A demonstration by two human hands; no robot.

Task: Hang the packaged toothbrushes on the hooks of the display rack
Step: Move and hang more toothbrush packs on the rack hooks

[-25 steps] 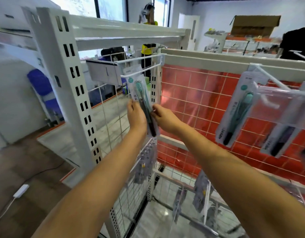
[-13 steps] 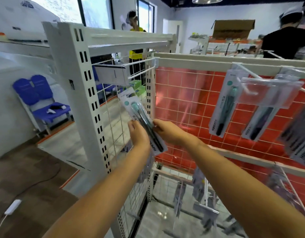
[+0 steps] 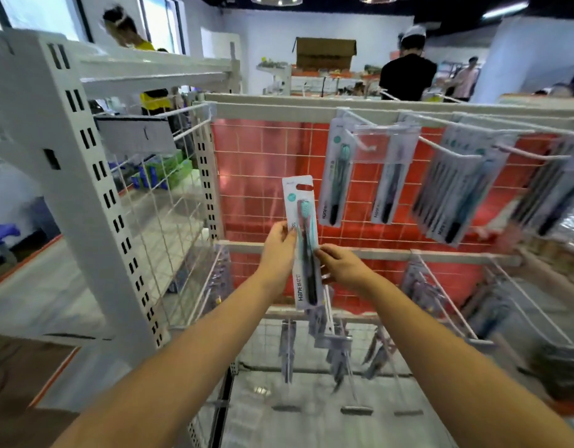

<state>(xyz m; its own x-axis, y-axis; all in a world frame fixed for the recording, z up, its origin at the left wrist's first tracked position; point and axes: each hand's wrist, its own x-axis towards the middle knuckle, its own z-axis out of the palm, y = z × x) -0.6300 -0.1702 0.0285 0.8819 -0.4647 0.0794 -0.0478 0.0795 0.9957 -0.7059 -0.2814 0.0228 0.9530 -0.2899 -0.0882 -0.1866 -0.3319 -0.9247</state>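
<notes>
The long white carded toothbrush pack with a teal-headed black brush (image 3: 303, 244) stands upright at the frame's centre, in front of the red wire-grid back panel of the display rack (image 3: 263, 176) and below and left of the white wire hooks (image 3: 360, 119) in the upper right, where more packs already hang. To hang it well, I judge the slot at the card's top should be raised level with a hook tip and slid straight on. The left hand (image 3: 277, 250) grips the card's left edge, fingers curled behind; the right hand (image 3: 339, 266) pinches its right edge, both arms reaching forward from the bottom of the frame.
</notes>
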